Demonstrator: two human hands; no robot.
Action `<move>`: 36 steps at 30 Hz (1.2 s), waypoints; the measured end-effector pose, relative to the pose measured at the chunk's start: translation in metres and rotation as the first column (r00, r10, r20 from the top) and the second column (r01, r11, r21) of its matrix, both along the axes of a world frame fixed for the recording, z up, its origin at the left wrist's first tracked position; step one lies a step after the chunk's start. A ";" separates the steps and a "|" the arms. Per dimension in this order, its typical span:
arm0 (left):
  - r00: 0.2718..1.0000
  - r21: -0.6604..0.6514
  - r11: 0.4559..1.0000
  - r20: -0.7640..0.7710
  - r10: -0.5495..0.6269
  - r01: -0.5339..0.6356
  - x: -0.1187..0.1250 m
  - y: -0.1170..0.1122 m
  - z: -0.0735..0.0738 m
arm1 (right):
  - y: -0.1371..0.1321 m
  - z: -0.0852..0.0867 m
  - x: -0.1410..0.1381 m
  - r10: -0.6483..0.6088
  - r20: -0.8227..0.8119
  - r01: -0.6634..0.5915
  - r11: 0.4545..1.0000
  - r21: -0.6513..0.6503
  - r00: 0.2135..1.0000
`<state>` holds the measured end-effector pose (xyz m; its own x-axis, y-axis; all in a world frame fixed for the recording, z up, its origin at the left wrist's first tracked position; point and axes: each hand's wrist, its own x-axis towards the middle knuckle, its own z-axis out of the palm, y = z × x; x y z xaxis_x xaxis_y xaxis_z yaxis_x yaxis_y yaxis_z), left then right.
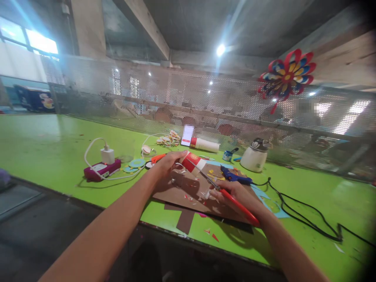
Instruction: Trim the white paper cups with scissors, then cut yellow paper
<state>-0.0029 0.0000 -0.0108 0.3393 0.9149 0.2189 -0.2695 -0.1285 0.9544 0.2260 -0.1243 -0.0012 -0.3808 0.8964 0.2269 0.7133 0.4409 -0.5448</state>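
My left hand [172,161] is closed around a red and white paper cup [194,159], held tilted above a brown board [188,188]. In my right hand [235,192] is a pair of scissors [238,206] with red handles. Its blades point up and left, and their tips reach the cup's side; whether they cut into it I cannot make out. Small white, red and yellow paper scraps [190,198] lie on the board beneath both hands. A blue glue gun [235,176] rests just beyond my right hand.
On the green table [47,149] stand a purple power strip [101,170] with a charger, a lit phone [187,135], stacked paper cups [207,145], a small blue jar [227,155] and a white kettle [255,156]. A black cord [305,227] loops at right. Perforated metal panels [188,98] rise behind.
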 end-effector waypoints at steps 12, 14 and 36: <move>0.996 -0.014 0.997 -0.050 -0.079 0.079 -0.002 0.007 -0.002 | 0.000 0.001 -0.001 -0.031 0.017 0.031 1.000 -0.001 0.999; 0.998 0.004 0.998 -0.037 -0.058 0.058 -0.004 0.009 -0.002 | -0.001 0.002 0.002 -0.026 0.022 0.027 1.000 -0.010 0.999; 0.979 0.186 0.966 0.134 0.157 -0.180 -0.008 0.010 0.012 | 0.010 -0.009 0.020 -0.299 0.219 0.232 0.931 0.283 0.929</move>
